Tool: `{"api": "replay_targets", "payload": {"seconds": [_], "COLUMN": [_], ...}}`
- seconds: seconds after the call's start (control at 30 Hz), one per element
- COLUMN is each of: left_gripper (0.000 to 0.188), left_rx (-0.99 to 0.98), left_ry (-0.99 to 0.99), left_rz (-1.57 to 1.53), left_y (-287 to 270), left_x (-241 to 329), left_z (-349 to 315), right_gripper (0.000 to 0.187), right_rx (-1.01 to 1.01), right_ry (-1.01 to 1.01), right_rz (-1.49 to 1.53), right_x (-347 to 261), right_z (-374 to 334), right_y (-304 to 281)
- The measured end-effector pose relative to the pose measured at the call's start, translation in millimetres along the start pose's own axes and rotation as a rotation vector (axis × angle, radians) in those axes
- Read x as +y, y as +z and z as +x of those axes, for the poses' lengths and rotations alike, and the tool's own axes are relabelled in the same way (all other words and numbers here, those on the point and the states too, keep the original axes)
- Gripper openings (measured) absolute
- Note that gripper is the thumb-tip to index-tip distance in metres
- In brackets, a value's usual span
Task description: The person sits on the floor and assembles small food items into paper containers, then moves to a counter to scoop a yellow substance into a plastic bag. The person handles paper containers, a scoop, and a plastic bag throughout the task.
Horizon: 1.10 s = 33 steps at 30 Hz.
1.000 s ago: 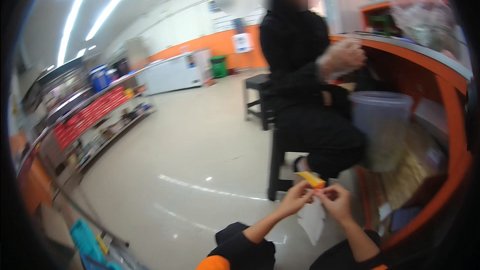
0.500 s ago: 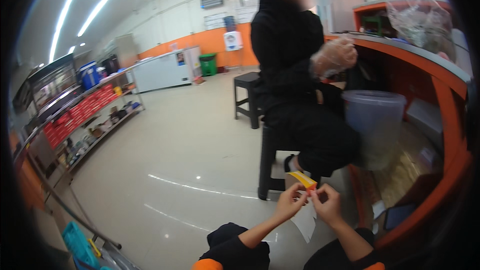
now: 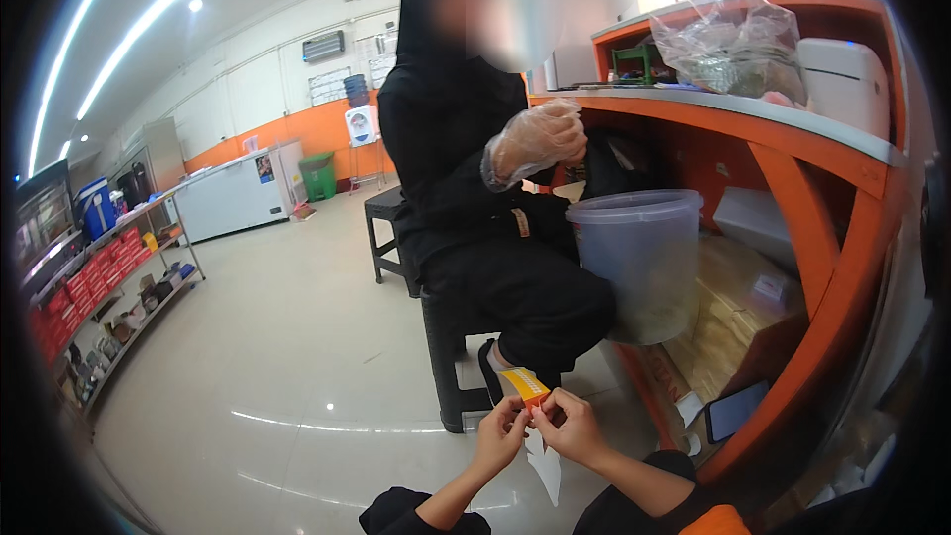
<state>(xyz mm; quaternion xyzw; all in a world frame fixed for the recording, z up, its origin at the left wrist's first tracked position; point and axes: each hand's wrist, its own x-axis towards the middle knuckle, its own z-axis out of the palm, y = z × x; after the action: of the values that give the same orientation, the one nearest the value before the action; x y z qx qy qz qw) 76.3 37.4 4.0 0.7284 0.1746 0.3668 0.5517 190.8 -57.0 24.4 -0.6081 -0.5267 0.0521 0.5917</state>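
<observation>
Low in the middle of the view, a small yellow-and-orange folded paper packet is pinched between both my hands. My left hand is closed on its lower left edge with thumb and fingertips. Closed too, my right hand grips the orange lower corner, its fingertips almost touching the left ones. Beneath my hands shows a pointed white piece of paper; I cannot tell whether it is held or lies lower down. The fingers hide part of the packet's lower end.
A co-worker in black, wearing clear plastic gloves, sits ahead on a black stool. Beside them stands a translucent bucket. An orange counter rises on the right, with a carton and a phone low beneath it.
My view has turned to the right, so the co-worker, bucket and counter sit further left in it. Both hands keep their pinch on the packet, with little change in their grip.
</observation>
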Motion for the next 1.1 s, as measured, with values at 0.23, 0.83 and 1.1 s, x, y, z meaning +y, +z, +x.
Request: {"api": "replay_targets", "payload": {"seconds": [0.23,0.83,1.1], "left_gripper": [0.022,0.021,0.016], "left_rx": [0.043,0.042,0.008], "left_ry": [0.019,-0.034,0.020], "left_rz": [0.106,0.105,0.052], "left_y": [0.8,1.8,2.3], "left_x": [3.6,3.1,-6.0], "left_z": [-1.9,-6.3,-6.5], "right_gripper": [0.017,0.021,0.020], "right_rx": [-0.033,-0.011,-0.069], "right_ry": [0.026,-0.058,0.028], "right_rz": [0.004,-0.029,-0.005], "right_x": [-1.1,10.2,11.9], "right_z": [2.3,-2.8,-5.2], "right_y": [-3.8,1.4,-1.1]}}
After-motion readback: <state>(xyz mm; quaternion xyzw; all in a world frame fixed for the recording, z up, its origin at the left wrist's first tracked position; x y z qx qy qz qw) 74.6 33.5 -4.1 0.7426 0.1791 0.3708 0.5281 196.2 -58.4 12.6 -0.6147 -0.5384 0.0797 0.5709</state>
